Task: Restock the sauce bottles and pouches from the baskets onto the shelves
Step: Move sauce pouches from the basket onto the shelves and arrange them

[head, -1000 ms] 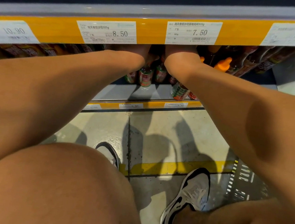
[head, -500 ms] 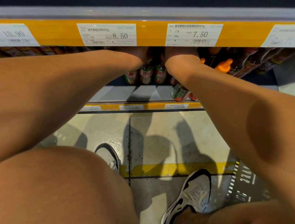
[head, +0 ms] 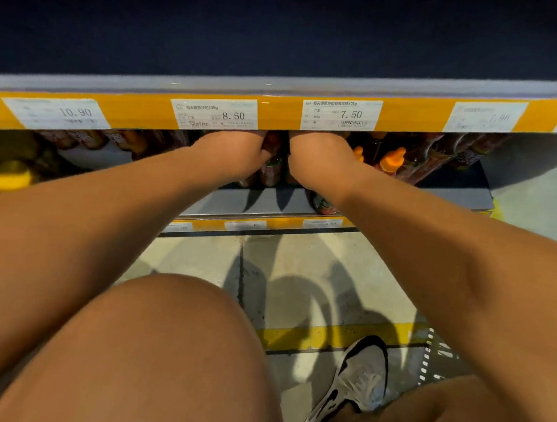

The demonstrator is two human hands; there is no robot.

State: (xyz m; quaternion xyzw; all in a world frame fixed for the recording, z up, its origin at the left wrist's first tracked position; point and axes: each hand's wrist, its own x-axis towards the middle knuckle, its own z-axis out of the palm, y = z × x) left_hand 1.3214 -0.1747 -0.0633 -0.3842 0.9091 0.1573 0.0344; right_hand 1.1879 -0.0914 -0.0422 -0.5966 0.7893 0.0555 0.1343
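Both my arms reach under the orange price strip (head: 279,110) into the lower shelf (head: 271,203). My left hand (head: 238,155) and my right hand (head: 319,155) sit close together at the tops of red-labelled sauce bottles (head: 271,173) standing in a row. The strip hides the fingers of both hands, so their hold on the bottles does not show. One more bottle (head: 321,203) stands under my right wrist near the shelf's front edge. Orange-capped bottles (head: 391,160) stand to the right of my right hand.
Dark bottles (head: 460,152) fill the shelf's right end, and yellow packs (head: 8,167) lie at its left. My bare knee (head: 157,351) and a grey-and-black shoe (head: 353,382) are over the floor. A yellow floor line (head: 326,336) and a basket's edge (head: 436,359) lie at lower right.
Both hands stay among the bottles in the same spot. A little more of each hand shows below the price strip, and the view has shifted slightly.
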